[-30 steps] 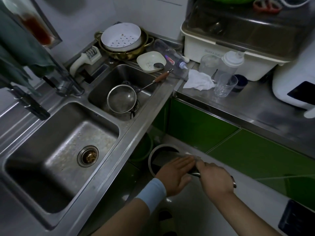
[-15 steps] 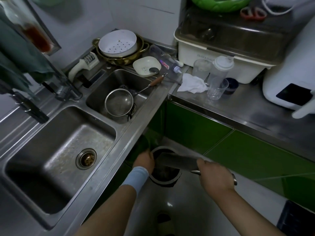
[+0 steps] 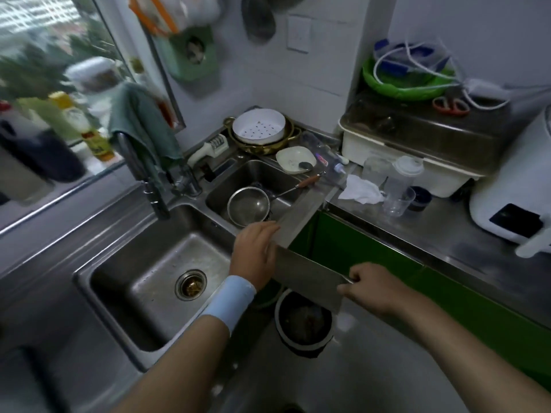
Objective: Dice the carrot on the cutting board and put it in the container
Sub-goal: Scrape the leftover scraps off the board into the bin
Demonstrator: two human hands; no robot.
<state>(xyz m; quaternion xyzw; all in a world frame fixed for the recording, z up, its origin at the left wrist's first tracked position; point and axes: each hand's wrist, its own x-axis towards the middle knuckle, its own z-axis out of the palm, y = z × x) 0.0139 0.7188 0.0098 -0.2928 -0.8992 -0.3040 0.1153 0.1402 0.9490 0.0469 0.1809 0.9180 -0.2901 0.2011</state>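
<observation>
The right hand (image 3: 375, 289) is curled round the handle of a cleaver (image 3: 307, 275). The left hand (image 3: 256, 251) lies with its fingers straight and together against the blade's far end. The blade hangs off the counter's (image 3: 417, 234) front edge, above a bin (image 3: 302, 343) on the floor; its dark contents are too blurred to name. Carrot and cutting board are out of view.

The big sink (image 3: 125, 281) shows only its drain. The small sink (image 3: 253, 174) holds a strainer (image 3: 249, 207). At the back corner a gold pot (image 3: 262, 146) holds a white steamer (image 3: 258, 126). A green basin (image 3: 387, 84) on the rack holds white cords.
</observation>
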